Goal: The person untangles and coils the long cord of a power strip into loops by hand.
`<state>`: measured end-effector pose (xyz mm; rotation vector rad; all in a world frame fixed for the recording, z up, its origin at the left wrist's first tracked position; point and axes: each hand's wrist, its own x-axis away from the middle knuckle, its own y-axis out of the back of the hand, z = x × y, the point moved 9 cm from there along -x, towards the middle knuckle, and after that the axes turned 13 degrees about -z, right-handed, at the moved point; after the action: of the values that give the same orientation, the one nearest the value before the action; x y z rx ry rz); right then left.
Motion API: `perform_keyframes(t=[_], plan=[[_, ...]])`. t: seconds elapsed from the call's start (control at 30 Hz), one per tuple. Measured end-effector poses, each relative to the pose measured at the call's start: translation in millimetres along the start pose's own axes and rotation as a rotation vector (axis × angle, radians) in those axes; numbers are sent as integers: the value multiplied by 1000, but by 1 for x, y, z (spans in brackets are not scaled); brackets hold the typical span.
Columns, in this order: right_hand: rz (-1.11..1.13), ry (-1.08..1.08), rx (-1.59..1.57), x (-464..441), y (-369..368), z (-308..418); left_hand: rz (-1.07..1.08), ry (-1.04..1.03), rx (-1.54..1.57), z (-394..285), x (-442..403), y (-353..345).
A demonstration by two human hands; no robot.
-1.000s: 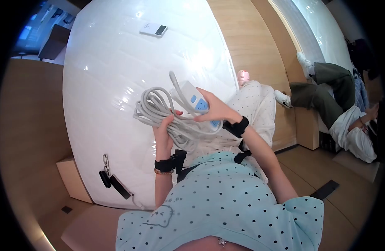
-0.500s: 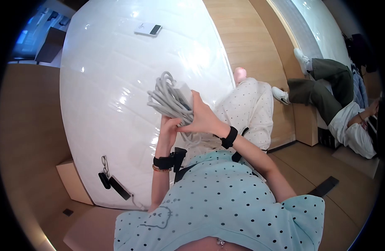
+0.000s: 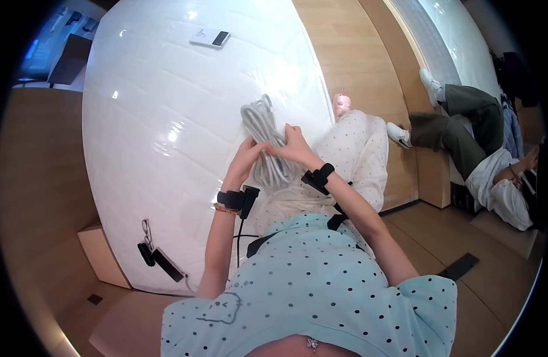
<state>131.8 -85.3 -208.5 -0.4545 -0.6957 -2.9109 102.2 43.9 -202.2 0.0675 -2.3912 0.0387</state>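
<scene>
A grey cable wound into a long bundle is held between my hands, over the edge of my lap and the plastic-covered mattress. My left hand grips its left side near the middle, with the thumb across the strands. On the other side my right hand closes on the bundle, its thumb close to the left one. Loops stick out above and below both hands. Whatever lies behind the strands is hidden.
A white object with a dark end, like a phone, lies far up the mattress. Glasses, a black case and a dark slab with a cord sit lower left. A pink object is beyond my knee. Another person sits at right.
Both hands have turned the cable bundle more upright and shifted it right, closer to my lap. The white block seen beside the strands earlier is now hidden.
</scene>
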Motion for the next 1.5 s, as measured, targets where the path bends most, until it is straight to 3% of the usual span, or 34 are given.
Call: perform_keyframes(t=[0.03, 0.1, 0.13, 0.2, 0.3, 0.5, 0.7, 0.83, 0.93, 1.0, 1.13, 1.23, 1.33, 1.43, 1.5], plan=[[-60, 54, 137, -3, 2, -3, -11, -64, -42, 2, -5, 5], [-204, 128, 95, -1, 16, -6, -34, -193, -127, 7, -7, 14], [-274, 165, 73, 3, 25, -6, -184, -240, -209, 11, -7, 29], [-206, 145, 65, 8, 30, -11, -489, -332, -373, 13, 6, 58], [-245, 181, 19, 22, 49, -3, -541, -481, -364, 0, 25, 76], [-307, 280, -123, 56, 60, 26, -467, -428, -273, -7, 32, 58], [-253, 276, -204, 68, 58, 36, -544, -635, -722, -27, 31, 33], [-283, 247, -258, 70, 70, 38, -480, -727, -439, -45, 57, 36], [-206, 250, -267, 69, 68, 44, -390, -807, -229, -74, 92, 33], [-159, 369, -325, 76, 65, 69, -314, -833, -129, -90, 110, 33], [76, 412, -438, 93, 46, 101, -188, -983, -325, -118, 140, 0], [276, 373, -273, 108, 42, 123, -25, -896, -439, -103, 139, -31], [419, 53, -481, 102, 24, 76, -17, -857, -387, -100, 139, -33], [277, -11, -461, 92, 50, 65, -173, -812, -220, -97, 127, 6], [265, 28, -465, 92, 62, 75, -345, -735, -274, -92, 125, 21]])
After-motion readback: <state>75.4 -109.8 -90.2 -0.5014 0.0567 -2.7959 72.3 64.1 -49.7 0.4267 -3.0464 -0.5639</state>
